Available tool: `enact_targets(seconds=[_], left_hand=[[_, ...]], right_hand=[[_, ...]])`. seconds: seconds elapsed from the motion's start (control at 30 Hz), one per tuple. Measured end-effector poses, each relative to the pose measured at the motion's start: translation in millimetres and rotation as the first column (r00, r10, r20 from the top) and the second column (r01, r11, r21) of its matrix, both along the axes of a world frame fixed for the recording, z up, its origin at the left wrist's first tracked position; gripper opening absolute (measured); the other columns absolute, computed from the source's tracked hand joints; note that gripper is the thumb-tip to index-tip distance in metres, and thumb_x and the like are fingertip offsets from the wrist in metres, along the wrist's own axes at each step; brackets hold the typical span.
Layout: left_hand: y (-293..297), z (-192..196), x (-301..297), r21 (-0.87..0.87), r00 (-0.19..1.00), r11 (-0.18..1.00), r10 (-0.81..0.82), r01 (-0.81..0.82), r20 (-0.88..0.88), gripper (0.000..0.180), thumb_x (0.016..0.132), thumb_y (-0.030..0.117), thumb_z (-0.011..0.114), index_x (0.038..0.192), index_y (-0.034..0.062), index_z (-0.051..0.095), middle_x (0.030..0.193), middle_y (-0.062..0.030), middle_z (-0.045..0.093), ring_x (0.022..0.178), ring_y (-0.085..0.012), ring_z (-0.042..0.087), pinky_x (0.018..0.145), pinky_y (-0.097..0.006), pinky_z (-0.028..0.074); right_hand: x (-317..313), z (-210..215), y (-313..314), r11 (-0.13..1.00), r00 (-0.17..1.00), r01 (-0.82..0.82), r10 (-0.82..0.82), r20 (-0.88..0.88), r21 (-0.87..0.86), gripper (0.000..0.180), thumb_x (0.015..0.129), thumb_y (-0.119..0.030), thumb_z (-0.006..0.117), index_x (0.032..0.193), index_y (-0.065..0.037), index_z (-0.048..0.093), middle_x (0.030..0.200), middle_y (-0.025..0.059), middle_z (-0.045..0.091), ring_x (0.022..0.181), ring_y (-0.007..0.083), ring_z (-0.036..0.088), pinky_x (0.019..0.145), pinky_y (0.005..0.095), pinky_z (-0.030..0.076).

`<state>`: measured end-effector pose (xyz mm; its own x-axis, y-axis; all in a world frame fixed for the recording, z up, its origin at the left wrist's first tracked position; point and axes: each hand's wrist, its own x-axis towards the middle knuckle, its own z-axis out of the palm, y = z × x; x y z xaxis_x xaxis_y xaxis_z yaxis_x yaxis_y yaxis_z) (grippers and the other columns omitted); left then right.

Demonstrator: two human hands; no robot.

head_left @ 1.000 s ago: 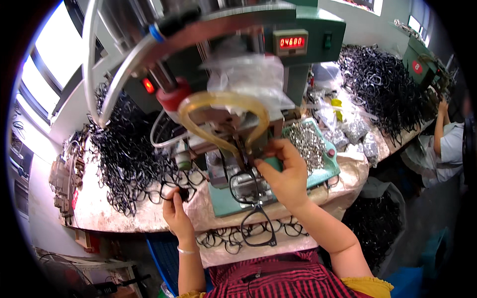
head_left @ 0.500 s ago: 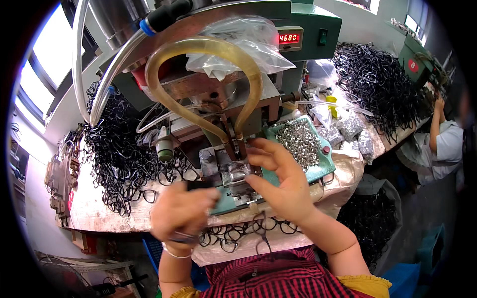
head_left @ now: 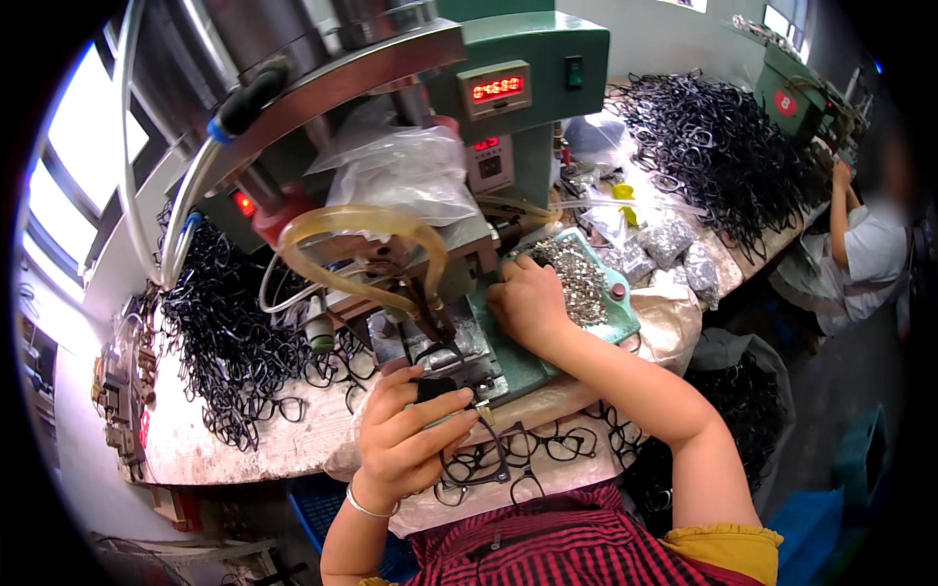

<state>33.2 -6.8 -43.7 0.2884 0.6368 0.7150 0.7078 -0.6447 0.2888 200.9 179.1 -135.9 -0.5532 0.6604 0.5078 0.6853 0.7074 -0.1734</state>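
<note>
My left hand [head_left: 415,435] is closed at the front of the machine's metal fixture [head_left: 459,366], holding a black eyeglass frame [head_left: 503,459] whose rim hangs down to the right of the fingers. A dark patch [head_left: 440,389] shows by the fingertips; I cannot tell what it is. My right hand [head_left: 532,305] is curled at the left side of a pale green tray [head_left: 623,317] heaped with small silvery metal parts [head_left: 576,283]. Its fingertips are bent out of sight, so anything in them is hidden. Two upright electrodes [head_left: 430,317] with yellowish hoses stand over the fixture.
Large tangles of black eyeglass frames lie at the left [head_left: 234,332] and far right [head_left: 713,146]. More frames [head_left: 562,444] rest along the table's front edge. Bags of small parts [head_left: 669,244] sit behind the tray. A co-worker [head_left: 870,244] works at another machine on the right.
My right hand has left the fixture and moved to the parts tray, its fingers now curled. My left hand has come in to the fixture's front, with an eyeglass frame held. The view has shifted.
</note>
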Motion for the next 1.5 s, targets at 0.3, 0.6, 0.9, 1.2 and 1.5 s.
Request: enact_targets(seconds=[0.3, 0.6, 0.9, 1.2, 1.5], left_hand=[[-27, -5, 4, -0.052, 0.983, 0.985, 0.159, -0.164, -0.089, 0.025, 0.082, 0.013, 0.077, 0.106, 0.0126, 0.075, 0.118, -0.0087, 0.073, 0.095, -0.0277, 0.063, 0.105, -0.051, 0.047], [-86, -35, -185, 0.049, 0.438, 0.488, 0.820, -0.872, -0.369, 0.027, 0.084, 0.003, 0.068, 0.110, 0.0070, 0.069, 0.102, -0.0118, 0.069, 0.103, -0.0313, 0.060, 0.094, -0.043, 0.042], [-77, -132, -226, -0.107, 0.452, 0.445, 0.812, -0.889, -0.369, 0.017, 0.077, -0.001, 0.064, 0.091, 0.0076, 0.061, 0.079, -0.0082, 0.064, 0.083, -0.0283, 0.059, 0.081, -0.042, 0.044], [-24, -94, -143, -0.551, 0.238, 0.808, 0.589, -0.210, 0.772, 0.017, 0.104, 0.016, 0.055, 0.118, 0.0104, 0.062, 0.090, 0.0081, 0.054, 0.076, -0.0015, 0.043, 0.068, -0.019, 0.036], [-30, -97, -95, -0.334, 0.245, 0.908, 0.394, -0.252, 0.886, 0.019, 0.108, 0.018, 0.051, 0.116, 0.0038, 0.060, 0.112, -0.0088, 0.068, 0.096, -0.0136, 0.064, 0.082, -0.030, 0.054]], right_hand=[[-9, 0, -1, 0.997, 0.997, -0.069, 0.068, 0.040, 0.020, 0.009, 0.071, -0.011, 0.069, 0.079, -0.013, 0.065, 0.084, 0.0057, 0.064, 0.092, 0.0279, 0.061, 0.071, 0.0417, 0.048], [39, 25, -5, 0.979, 0.861, -0.036, -0.071, -0.504, -0.199, 0.011, 0.084, -0.004, 0.069, 0.094, -0.005, 0.072, 0.085, 0.0123, 0.070, 0.081, 0.0315, 0.067, 0.074, 0.0396, 0.052], [83, 6, -43, 0.959, 0.811, 0.152, -0.259, -0.525, -0.240, 0.012, 0.082, 0.001, 0.072, 0.093, -0.002, 0.073, 0.089, 0.0110, 0.071, 0.085, 0.0269, 0.067, 0.078, 0.0351, 0.051], [43, 74, -71, 0.910, 0.735, -0.269, -0.018, -0.677, -0.316, 0.015, 0.077, 0.002, 0.073, 0.091, -0.001, 0.074, 0.088, 0.0096, 0.071, 0.083, 0.0223, 0.068, 0.077, 0.0327, 0.052], [-21, 62, -82, 0.750, 0.434, -0.506, -0.206, -0.877, -0.426, 0.036, 0.083, -0.003, 0.073, 0.117, 0.000, 0.063, 0.096, 0.0062, 0.070, 0.090, 0.0126, 0.065, 0.086, 0.0278, 0.050]])
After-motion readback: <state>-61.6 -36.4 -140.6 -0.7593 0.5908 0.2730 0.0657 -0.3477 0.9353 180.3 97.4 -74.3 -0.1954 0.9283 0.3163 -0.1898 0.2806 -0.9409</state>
